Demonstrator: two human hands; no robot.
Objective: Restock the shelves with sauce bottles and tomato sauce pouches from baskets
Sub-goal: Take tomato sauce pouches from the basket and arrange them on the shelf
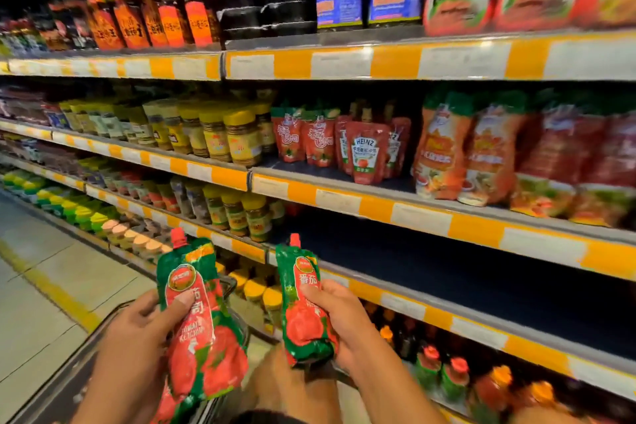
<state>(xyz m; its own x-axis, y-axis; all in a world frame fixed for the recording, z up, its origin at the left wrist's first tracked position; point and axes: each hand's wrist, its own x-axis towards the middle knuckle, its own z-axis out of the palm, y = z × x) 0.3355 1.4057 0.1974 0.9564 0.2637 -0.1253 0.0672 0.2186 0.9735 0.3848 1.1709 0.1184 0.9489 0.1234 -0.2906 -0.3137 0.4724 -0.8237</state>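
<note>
A: Entry, head view. What was held?

B: Two tomato ketchup pouches, red and green with red spout caps. The left pouch (198, 313) was gripped by the left hand (137, 348), thumb pressed across its front label, fingers behind. The right pouch (304, 303) was gripped by the right hand (340, 323), thumb over the front, fingers wrapped round its right edge. Both pouches stood roughly upright, spouts up, apart from each other.

A: Position relative to the shelving?

B: Both were held in front of the shelves, below the level of the bare dark shelf (447, 272) to the right. Neither touched a shelf.

A: What lay under the hands?

B: A basket rim (103, 330), partly hidden by the left hand and pouch; more red packaging showed below the left pouch, contents unclear.

A: Surroundings?

B: One shelf up, Heinz pouches (366, 155) stood beside similar red pouches (303, 138), with larger orange bags (464, 155) to their right. Yellow-lidded jars (220, 134) stood to the left of them. Dark bottles with orange labels (161, 21) were on the top shelf. Bottles with red and orange caps (447, 375) stood on the lowest visible shelf at right. Shelf edges carried orange and white strips (378, 62). Tiled floor (41, 251) ran at left.
</note>
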